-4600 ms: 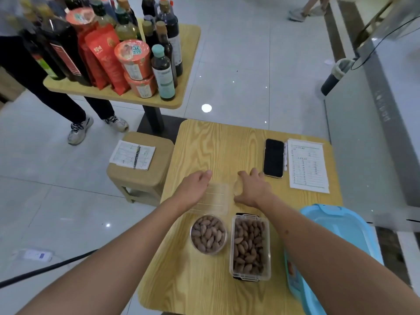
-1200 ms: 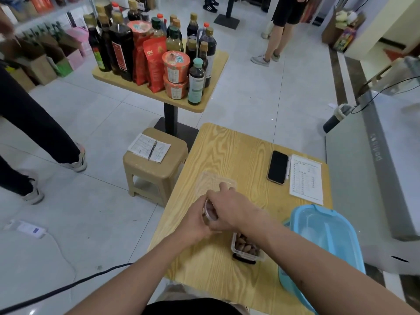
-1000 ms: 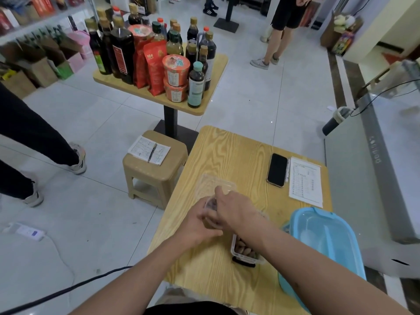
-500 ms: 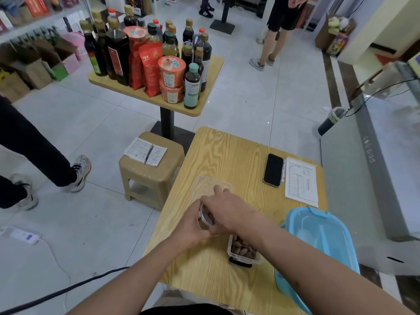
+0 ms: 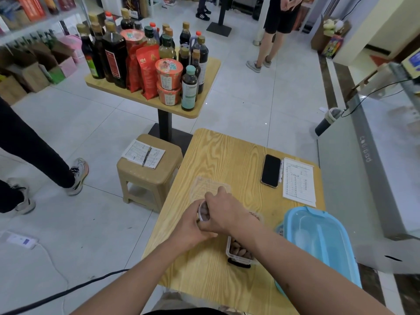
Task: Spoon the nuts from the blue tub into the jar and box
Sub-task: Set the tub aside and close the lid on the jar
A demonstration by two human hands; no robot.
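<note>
Near the middle of the wooden tabletop (image 5: 229,155), both hands clasp the nut-filled jar (image 5: 203,212): left hand (image 5: 191,228) cupping its side, right hand (image 5: 223,212) clamped over the top, apparently fitting a lid. Steady downward pressure would keep it upright. Just right sits the box (image 5: 238,252) of nuts, then the blue tub (image 5: 318,242) overhanging the edge. Beyond, a clear lid (image 5: 204,185), phone (image 5: 270,170) and paper (image 5: 298,180) leave bare room.

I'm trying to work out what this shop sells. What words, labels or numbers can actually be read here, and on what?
Nothing can be read for certain.
Sheet beside the phone: printed rows, too small.
Notebook on the stool: lines, too small.
Noodle cups, red bags and bottles: labels blurred.
Grey counter edge: raised letters, unclear.
</note>
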